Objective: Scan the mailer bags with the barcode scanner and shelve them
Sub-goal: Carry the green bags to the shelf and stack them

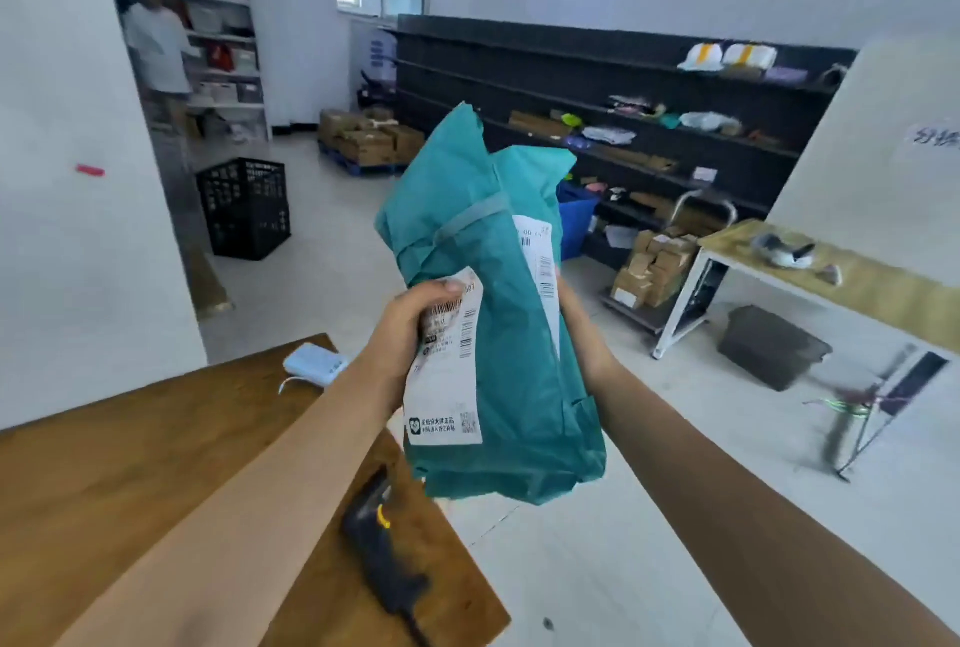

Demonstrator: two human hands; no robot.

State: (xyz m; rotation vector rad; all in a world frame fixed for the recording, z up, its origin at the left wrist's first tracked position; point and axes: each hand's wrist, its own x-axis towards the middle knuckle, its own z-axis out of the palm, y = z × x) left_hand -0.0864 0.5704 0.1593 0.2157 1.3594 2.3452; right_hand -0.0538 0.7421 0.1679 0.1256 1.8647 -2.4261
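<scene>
I hold two teal mailer bags (511, 334) upright in front of me, one behind the other, each with a white shipping label. My left hand (410, 329) grips the front bag at its left edge, thumb pressed on the label. My right hand (574, 324) is behind the bags at their right edge, and its fingers are hidden. The black barcode scanner (382, 548) with a yellow button lies on the brown wooden table (104, 490) below my left forearm. Long dark shelves (519, 69) run along the far wall with a few parcels on them.
A pale blue device (314, 364) with a cable sits on the table's far corner. A black crate (244, 207) stands on the floor to the left. Cardboard boxes (369, 140) sit on a pallet. A second table (852, 283) stands right. A person (156, 43) stands by white shelving.
</scene>
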